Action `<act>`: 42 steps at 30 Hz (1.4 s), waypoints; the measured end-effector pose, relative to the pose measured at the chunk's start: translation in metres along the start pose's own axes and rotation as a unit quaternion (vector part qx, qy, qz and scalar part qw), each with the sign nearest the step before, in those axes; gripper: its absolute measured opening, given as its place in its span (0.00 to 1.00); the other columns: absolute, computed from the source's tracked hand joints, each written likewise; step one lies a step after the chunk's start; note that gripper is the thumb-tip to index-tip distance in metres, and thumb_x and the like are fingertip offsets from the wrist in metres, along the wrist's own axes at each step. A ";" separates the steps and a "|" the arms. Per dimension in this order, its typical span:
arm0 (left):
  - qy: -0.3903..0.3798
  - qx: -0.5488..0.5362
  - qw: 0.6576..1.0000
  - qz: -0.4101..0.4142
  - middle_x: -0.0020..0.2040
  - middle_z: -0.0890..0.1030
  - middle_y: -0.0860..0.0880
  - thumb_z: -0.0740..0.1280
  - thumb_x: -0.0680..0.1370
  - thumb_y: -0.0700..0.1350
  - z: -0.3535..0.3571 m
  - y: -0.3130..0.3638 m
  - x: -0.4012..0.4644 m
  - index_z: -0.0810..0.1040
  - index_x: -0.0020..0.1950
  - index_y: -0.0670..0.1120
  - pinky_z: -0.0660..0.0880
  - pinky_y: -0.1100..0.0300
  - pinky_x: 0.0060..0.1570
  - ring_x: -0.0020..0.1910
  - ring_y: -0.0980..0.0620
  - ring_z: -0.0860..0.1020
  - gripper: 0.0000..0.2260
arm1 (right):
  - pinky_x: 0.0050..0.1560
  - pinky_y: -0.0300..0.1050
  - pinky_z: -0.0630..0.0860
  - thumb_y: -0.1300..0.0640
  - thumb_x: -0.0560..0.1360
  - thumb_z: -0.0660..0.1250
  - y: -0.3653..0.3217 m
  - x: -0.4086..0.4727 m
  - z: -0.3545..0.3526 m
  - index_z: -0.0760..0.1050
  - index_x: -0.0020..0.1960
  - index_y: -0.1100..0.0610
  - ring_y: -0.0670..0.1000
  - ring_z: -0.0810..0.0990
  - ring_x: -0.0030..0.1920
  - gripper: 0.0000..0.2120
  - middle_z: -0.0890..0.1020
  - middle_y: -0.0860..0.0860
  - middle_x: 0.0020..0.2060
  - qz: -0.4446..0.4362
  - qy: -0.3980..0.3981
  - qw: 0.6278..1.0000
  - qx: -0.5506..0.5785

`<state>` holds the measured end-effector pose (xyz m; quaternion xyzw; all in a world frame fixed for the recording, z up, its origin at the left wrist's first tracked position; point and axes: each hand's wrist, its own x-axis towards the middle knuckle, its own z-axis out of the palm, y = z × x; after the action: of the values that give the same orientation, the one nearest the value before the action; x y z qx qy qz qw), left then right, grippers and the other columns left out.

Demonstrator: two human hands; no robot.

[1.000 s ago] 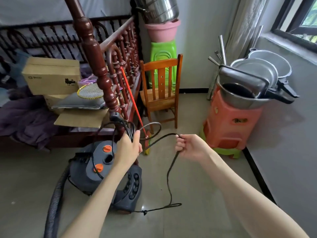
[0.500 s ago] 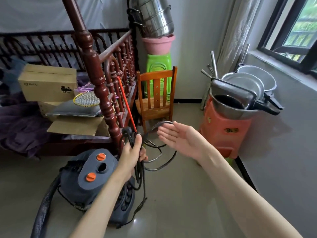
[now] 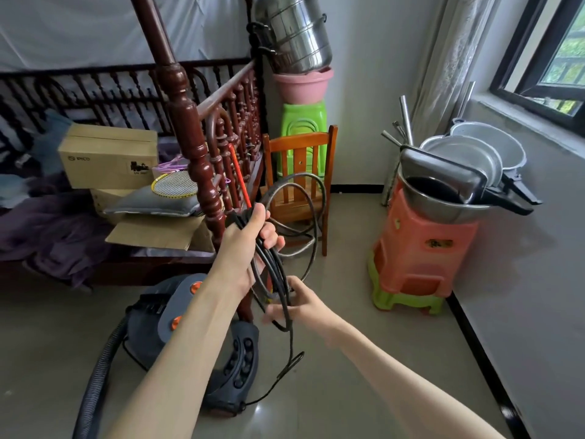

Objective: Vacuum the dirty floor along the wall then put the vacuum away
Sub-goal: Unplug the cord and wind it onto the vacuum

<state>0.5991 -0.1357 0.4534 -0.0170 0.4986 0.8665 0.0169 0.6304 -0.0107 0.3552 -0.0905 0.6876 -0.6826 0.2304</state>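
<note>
While both forearms reach in from the bottom edge, the right hand sits lowest and nearest, its fingers curled around the lower strands of a black power cord. Just above it the left hand is closed around the top of the same cord, gripping several gathered loops that hang down between the two hands. More loops arc up and to the right of the left hand, in front of the chair, and one loose strand trails down from the right hand to the floor and runs back to the rear of the vacuum. The vacuum, dark grey with orange knobs, stands on the floor below the left forearm, beside the bed; its ribbed hose curves off towards the lower left. Behind the left hand rises a turned dark red bedpost, and on the bed lie cardboard boxes, a grey cushion and a yellow racket. A small wooden chair stands against the end of the bed. To the right, near the wall under the window, an orange stool stacked on a green one carries metal pans and basins. In the far corner a green stool bears a pink basin and a steel pot.
</note>
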 end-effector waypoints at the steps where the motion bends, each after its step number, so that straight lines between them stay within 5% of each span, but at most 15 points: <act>1: 0.007 -0.019 1.000 -0.001 0.26 0.67 0.53 0.59 0.82 0.46 -0.002 0.004 0.002 0.71 0.43 0.43 0.73 0.60 0.36 0.24 0.57 0.66 0.10 | 0.41 0.38 0.78 0.68 0.77 0.67 0.000 -0.001 0.000 0.71 0.54 0.56 0.46 0.82 0.36 0.11 0.82 0.50 0.39 -0.004 -0.002 0.999 0.046; 6: 0.046 -0.115 0.992 -0.003 0.24 0.65 0.54 0.56 0.83 0.46 -0.027 0.024 0.007 0.69 0.41 0.44 0.72 0.65 0.32 0.21 0.59 0.64 0.12 | 0.41 0.40 0.74 0.69 0.74 0.68 0.003 -0.008 -0.035 0.80 0.55 0.56 0.48 0.76 0.33 0.14 0.80 0.52 0.34 -0.004 0.031 0.982 0.188; 10: 0.072 -0.117 0.990 0.022 0.24 0.65 0.54 0.56 0.83 0.47 -0.038 0.043 0.009 0.69 0.40 0.44 0.72 0.67 0.29 0.21 0.58 0.63 0.14 | 0.40 0.39 0.72 0.61 0.77 0.69 0.031 -0.019 -0.071 0.80 0.50 0.56 0.48 0.75 0.34 0.04 0.77 0.53 0.33 0.085 0.094 0.991 0.032; 13: 0.092 -0.061 0.993 0.032 0.23 0.65 0.54 0.58 0.83 0.48 -0.039 0.048 0.010 0.71 0.39 0.44 0.73 0.66 0.30 0.21 0.58 0.64 0.14 | 0.33 0.38 0.67 0.50 0.77 0.68 0.038 -0.015 -0.082 0.73 0.36 0.57 0.46 0.66 0.26 0.15 0.67 0.51 0.28 0.151 0.174 0.973 -0.023; 16: 0.104 0.084 0.989 0.057 0.23 0.66 0.54 0.61 0.82 0.46 -0.043 0.035 0.006 0.72 0.39 0.43 0.73 0.61 0.31 0.21 0.57 0.65 0.13 | 0.21 0.36 0.55 0.50 0.79 0.65 0.020 0.000 -0.089 0.64 0.32 0.54 0.44 0.56 0.19 0.20 0.58 0.46 0.21 0.198 0.200 0.939 0.199; 19: 0.119 0.280 0.949 0.081 0.23 0.68 0.55 0.62 0.81 0.45 -0.045 0.009 0.000 0.73 0.38 0.42 0.71 0.57 0.36 0.23 0.57 0.67 0.12 | 0.16 0.36 0.54 0.57 0.80 0.58 -0.019 0.012 -0.093 0.64 0.35 0.56 0.44 0.57 0.15 0.15 0.59 0.46 0.18 0.166 0.157 0.876 0.425; 22: 0.107 0.389 0.913 0.056 0.29 0.77 0.48 0.61 0.81 0.47 -0.044 -0.025 -0.006 0.76 0.35 0.40 0.72 0.58 0.42 0.30 0.51 0.76 0.17 | 0.19 0.37 0.56 0.61 0.81 0.52 -0.062 0.017 -0.080 0.67 0.36 0.60 0.46 0.59 0.16 0.16 0.61 0.48 0.20 0.103 0.131 0.807 0.566; 25: 0.077 0.352 0.933 0.010 0.38 0.85 0.46 0.59 0.82 0.47 -0.030 -0.046 -0.016 0.82 0.39 0.42 0.76 0.60 0.47 0.41 0.50 0.83 0.17 | 0.29 0.37 0.56 0.62 0.82 0.48 -0.087 0.026 -0.059 0.66 0.37 0.59 0.48 0.60 0.20 0.16 0.63 0.49 0.24 0.070 0.103 0.782 0.611; 27: 0.036 0.318 0.947 -0.019 0.37 0.85 0.46 0.57 0.83 0.46 -0.020 -0.048 -0.023 0.82 0.39 0.44 0.77 0.62 0.46 0.39 0.51 0.84 0.18 | 0.33 0.38 0.59 0.62 0.82 0.48 -0.096 0.031 -0.048 0.66 0.39 0.59 0.47 0.60 0.25 0.16 0.65 0.50 0.25 0.064 0.093 0.781 0.614; 32: -0.018 0.281 0.959 -0.042 0.37 0.84 0.40 0.56 0.83 0.48 -0.027 -0.043 -0.025 0.82 0.34 0.45 0.76 0.45 0.56 0.40 0.42 0.82 0.23 | 0.36 0.39 0.63 0.63 0.83 0.49 -0.105 0.033 -0.043 0.67 0.41 0.59 0.47 0.62 0.31 0.14 0.68 0.52 0.29 0.080 0.086 0.797 0.592; 36: -0.065 0.293 0.952 -0.064 0.36 0.83 0.45 0.56 0.83 0.48 -0.031 -0.045 -0.024 0.79 0.42 0.39 0.76 0.57 0.47 0.38 0.49 0.81 0.19 | 0.40 0.42 0.69 0.63 0.83 0.49 -0.104 0.033 -0.046 0.69 0.44 0.61 0.49 0.68 0.34 0.13 0.71 0.54 0.31 0.087 0.093 0.825 0.551; 40: -0.012 0.197 0.979 -0.053 0.28 0.70 0.50 0.59 0.81 0.47 -0.040 -0.047 -0.016 0.71 0.42 0.42 0.66 0.59 0.40 0.30 0.53 0.68 0.11 | 0.57 0.54 0.74 0.62 0.83 0.53 -0.097 0.025 -0.048 0.73 0.54 0.70 0.60 0.79 0.50 0.13 0.82 0.63 0.46 0.068 0.075 0.867 0.488; 42: 0.013 0.152 0.987 -0.041 0.28 0.68 0.51 0.58 0.82 0.44 -0.046 -0.040 -0.008 0.73 0.44 0.42 0.65 0.58 0.39 0.30 0.52 0.66 0.10 | 0.54 0.54 0.79 0.60 0.82 0.57 -0.084 0.016 -0.052 0.75 0.54 0.69 0.60 0.83 0.51 0.14 0.84 0.63 0.49 0.060 0.052 0.893 0.444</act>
<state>0.6092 -0.1558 0.3958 -0.0455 0.6239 0.7787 0.0482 0.5773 0.0243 0.4328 0.0981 0.3285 -0.9053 0.2510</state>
